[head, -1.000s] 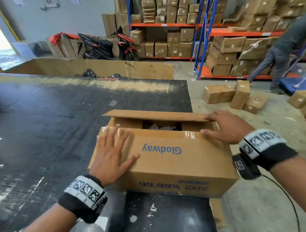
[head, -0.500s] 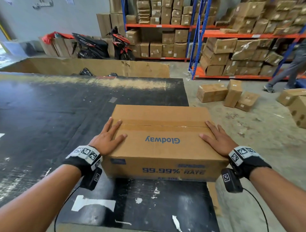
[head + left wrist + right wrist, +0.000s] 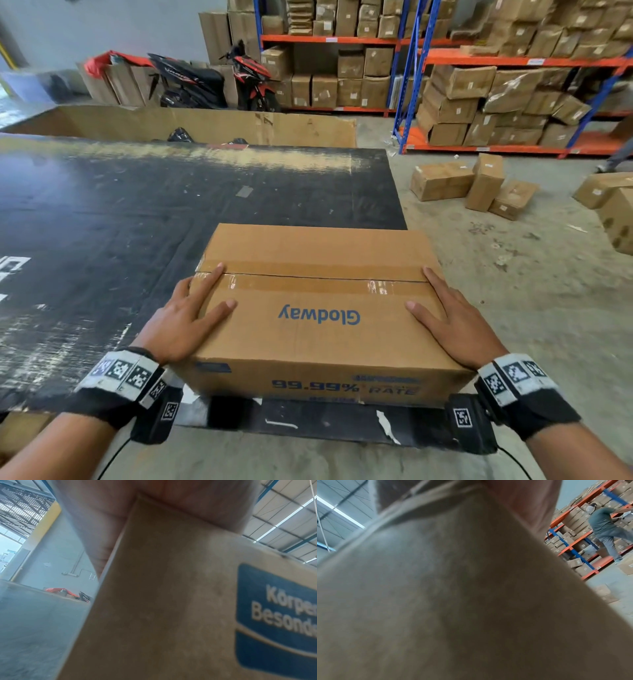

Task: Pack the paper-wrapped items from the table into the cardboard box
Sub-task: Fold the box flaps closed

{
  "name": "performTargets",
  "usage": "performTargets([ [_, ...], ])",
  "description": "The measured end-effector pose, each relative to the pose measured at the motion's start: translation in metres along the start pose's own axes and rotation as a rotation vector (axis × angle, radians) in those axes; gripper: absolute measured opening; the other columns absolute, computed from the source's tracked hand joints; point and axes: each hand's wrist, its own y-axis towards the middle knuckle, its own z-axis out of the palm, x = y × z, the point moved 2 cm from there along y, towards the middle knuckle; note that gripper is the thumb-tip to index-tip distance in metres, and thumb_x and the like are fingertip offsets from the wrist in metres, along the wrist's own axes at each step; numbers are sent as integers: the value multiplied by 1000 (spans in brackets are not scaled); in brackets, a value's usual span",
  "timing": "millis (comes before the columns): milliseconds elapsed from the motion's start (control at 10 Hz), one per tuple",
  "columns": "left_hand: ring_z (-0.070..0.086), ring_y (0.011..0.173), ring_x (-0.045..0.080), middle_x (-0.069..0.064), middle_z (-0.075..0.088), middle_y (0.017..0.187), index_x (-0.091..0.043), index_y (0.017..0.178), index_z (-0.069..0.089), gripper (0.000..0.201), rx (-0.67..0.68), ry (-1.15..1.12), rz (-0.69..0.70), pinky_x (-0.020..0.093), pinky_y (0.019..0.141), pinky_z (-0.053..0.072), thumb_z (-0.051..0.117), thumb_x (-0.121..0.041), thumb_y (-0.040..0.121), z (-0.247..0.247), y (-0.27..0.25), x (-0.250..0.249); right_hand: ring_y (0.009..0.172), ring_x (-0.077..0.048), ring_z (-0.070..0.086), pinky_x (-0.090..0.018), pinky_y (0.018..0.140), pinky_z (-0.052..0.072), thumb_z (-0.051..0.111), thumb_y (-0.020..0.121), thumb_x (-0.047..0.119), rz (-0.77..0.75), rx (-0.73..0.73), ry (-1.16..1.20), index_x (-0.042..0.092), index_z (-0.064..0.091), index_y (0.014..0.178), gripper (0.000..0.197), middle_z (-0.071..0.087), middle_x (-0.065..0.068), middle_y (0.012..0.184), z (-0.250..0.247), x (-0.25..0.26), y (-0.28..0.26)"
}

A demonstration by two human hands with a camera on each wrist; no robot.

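Observation:
The cardboard box (image 3: 318, 308), printed "Glodway", sits at the near right corner of the black table (image 3: 120, 222) with both top flaps folded down and meeting at a seam. My left hand (image 3: 191, 318) lies flat over the box's left top edge, fingers straight. My right hand (image 3: 445, 318) lies flat over its right top edge. The left wrist view shows the box's side (image 3: 163, 608) close up under my palm, and the right wrist view is filled by blurred cardboard (image 3: 453, 601). No paper-wrapped items are visible; the box's inside is hidden.
A low cardboard wall (image 3: 205, 126) runs along the table's far edge. Several boxes (image 3: 476, 183) lie on the concrete floor to the right. Racks of cartons (image 3: 496, 92) and a parked motorbike (image 3: 212, 82) stand behind. A person (image 3: 606, 532) works near the racks.
The box's top flaps went from partly open to fully folded down. Both my hands slid to the box's left and right top edges and now lie flat there.

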Motion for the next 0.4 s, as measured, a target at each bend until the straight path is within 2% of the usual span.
performTargets([
  [100,56,122,39,5,29,154,-69,144,-1,72,12,19,-10,51,101,47,31,-87,82,0,6,-1,145,-27,32,-51,117,29,30,73,88,2,4,-15,59,-1,149,86,26,2,162,-2,3,-1],
  [200,51,128,35,5,31,153,-67,146,5,72,10,-25,-23,48,104,43,38,-83,84,-1,10,3,143,-28,35,-50,116,29,33,74,90,20,9,10,60,1,148,87,28,0,161,-5,4,-1],
  [300,40,140,31,2,31,159,-65,148,8,69,-21,-202,-4,50,114,33,40,-78,89,-6,4,6,144,-28,34,-49,117,27,35,79,85,4,2,81,56,-6,151,88,21,4,164,-12,12,-8],
  [400,50,132,25,-1,44,153,-60,150,18,59,-224,-399,30,57,109,40,40,-69,96,-23,-16,31,141,-29,39,-51,115,27,34,93,69,-24,-131,188,55,-11,150,74,21,5,164,-28,17,-31],
])
